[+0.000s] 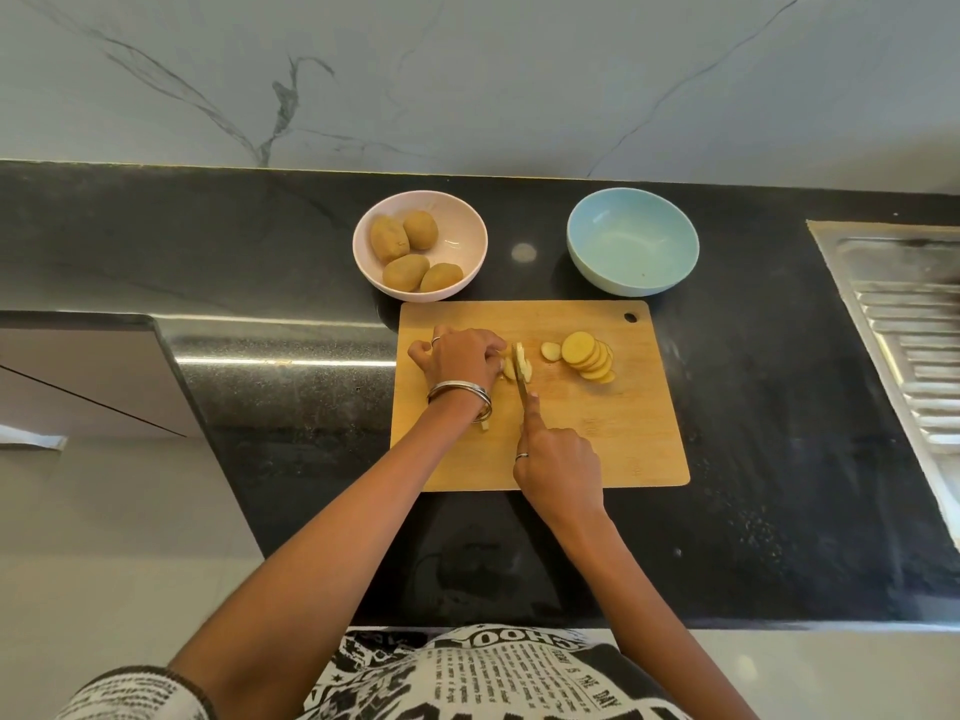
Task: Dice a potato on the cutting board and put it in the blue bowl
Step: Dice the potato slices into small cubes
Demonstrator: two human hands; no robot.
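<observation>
**Potato half sliced on the board, blue bowl waiting**

At the left of the frame a grey cabinet top (78, 366) sat below the dark counter (260, 241), which ran across the middle of the picture under a pale veined wall (467, 70).

Left of centre, near the counter's far edge, a pink bowl (363, 252) held four whole potatoes (407, 271).

Just below it lay the wooden cutting board (623, 433). Over the board's left part, the left hand (460, 358), bangles (460, 394) at its wrist, had its fingers curled down onto the uncut piece of potato (514, 371), pinning it to the board. Hard against that piece on its right stood the knife (521, 379), blade edge-on and pointing up the frame.

The right hand (558, 470), lower centre of the board, was clenched round the knife's handle with the forefinger stretched along the top of the blade.

Right of the blade, one small slice (551, 351) lay flat, and beside it a fanned row of round slices (589, 358) overlapped one another in the board's upper right.

Above the board's right corner stood the blue bowl (582, 252), apart from the board, with no potato in it.

At the far right edge a ridged steel draining board (914, 345) ran down the frame.
</observation>
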